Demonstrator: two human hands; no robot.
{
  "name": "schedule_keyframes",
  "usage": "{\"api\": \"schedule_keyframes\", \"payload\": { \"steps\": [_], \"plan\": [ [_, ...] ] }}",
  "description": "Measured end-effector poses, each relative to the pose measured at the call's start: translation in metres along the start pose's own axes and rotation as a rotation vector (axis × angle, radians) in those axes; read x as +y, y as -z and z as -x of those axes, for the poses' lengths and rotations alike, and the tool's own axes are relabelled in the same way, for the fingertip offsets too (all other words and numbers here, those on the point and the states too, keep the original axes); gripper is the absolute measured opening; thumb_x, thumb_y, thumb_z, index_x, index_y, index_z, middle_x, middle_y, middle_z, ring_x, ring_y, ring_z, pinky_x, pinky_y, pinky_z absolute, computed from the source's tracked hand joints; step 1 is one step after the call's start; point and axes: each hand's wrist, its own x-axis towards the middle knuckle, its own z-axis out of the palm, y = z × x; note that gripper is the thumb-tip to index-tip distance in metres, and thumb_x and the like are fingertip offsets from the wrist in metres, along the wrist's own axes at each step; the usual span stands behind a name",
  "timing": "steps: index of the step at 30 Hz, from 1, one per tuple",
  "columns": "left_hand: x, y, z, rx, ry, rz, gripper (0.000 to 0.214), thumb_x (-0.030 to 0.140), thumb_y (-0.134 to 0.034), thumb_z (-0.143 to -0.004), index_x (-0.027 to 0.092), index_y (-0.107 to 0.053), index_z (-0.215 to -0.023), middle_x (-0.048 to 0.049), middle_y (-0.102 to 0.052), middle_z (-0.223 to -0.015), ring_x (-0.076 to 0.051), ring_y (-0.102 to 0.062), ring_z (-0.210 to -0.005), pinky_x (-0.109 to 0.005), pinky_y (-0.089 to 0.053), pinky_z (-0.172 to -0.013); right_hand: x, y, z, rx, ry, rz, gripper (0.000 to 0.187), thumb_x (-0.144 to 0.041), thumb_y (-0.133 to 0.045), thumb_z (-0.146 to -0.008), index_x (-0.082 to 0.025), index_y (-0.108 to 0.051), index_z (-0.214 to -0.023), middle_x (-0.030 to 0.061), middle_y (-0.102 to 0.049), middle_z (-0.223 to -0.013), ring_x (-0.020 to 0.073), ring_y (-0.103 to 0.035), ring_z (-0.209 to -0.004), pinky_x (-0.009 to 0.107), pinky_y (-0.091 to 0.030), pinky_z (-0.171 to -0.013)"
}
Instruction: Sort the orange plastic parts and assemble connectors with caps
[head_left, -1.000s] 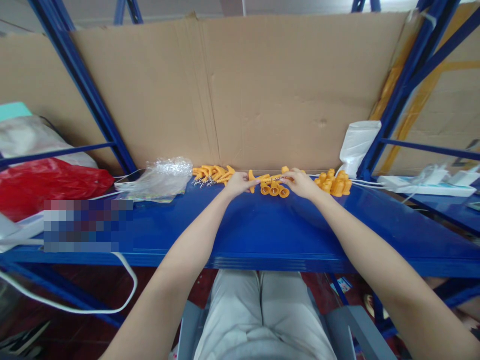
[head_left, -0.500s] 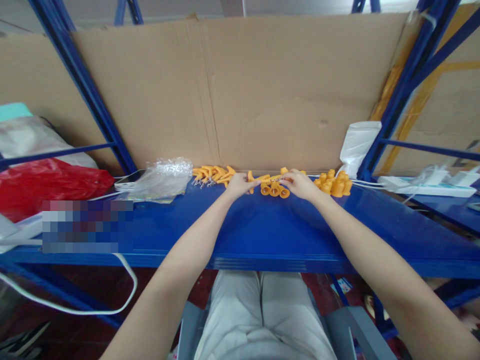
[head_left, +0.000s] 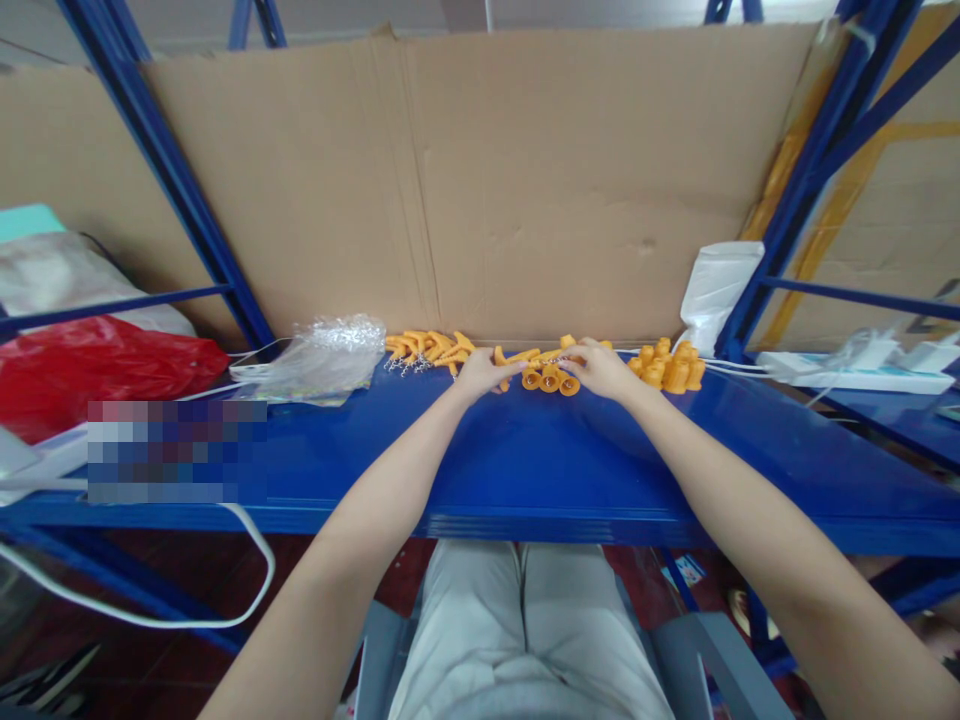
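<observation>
My left hand (head_left: 481, 372) is closed round an orange plastic piece with a forked end (head_left: 500, 356), its thumb pointing right. Opposite it, my right hand (head_left: 600, 368) has its fingertips pinched together beside orange parts and a small metal chain; what they grip is too small to make out. Between my hands, a few orange bell-shaped cups (head_left: 550, 379) lie with open ends toward me. Left of my left hand is a row of orange curved pieces with small metal chains (head_left: 427, 350). Several upright orange cups (head_left: 667, 367) cluster right of my right hand.
The blue metal shelf (head_left: 555, 470) has a cardboard sheet (head_left: 525, 190) along its back. Clear plastic bags (head_left: 322, 360) lie left. A white pouch (head_left: 716, 290) leans at the right post, near a power strip (head_left: 855, 372). A red bag (head_left: 105, 365) is far left.
My left hand has shifted slightly right, and the orange piece in it has tilted and is more covered by the hand. My right hand stays almost where it was.
</observation>
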Motion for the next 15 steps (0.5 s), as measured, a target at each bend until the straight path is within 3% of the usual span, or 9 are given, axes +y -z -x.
{"api": "schedule_keyframes", "payload": {
  "steps": [7, 15],
  "plan": [
    [-0.007, -0.008, -0.002, 0.007, 0.026, -0.032, 0.037, 0.037, -0.082, -0.075, 0.016, -0.055, -0.062, -0.0005, -0.057, -0.043, -0.011, -0.056, -0.044, -0.022, -0.048, -0.05, -0.001, 0.0, 0.0, 0.002, 0.007, 0.013, 0.028, -0.034, -0.051, -0.097, -0.022, -0.075, -0.107, 0.0088, -0.064, -0.092, 0.0228, -0.064, -0.084, 0.035, -0.05, -0.081],
    [0.006, -0.014, -0.001, 0.062, 0.029, 0.149, 0.025, 0.021, -0.078, -0.076, 0.017, -0.054, -0.071, 0.0082, -0.044, -0.046, -0.006, -0.045, -0.045, -0.019, -0.044, -0.049, -0.004, 0.0, 0.0, 0.018, 0.008, -0.025, 0.026, -0.033, -0.055, -0.095, -0.021, -0.075, -0.105, 0.0095, -0.066, -0.094, 0.0237, -0.065, -0.088, 0.036, -0.051, -0.082]
  ]
}}
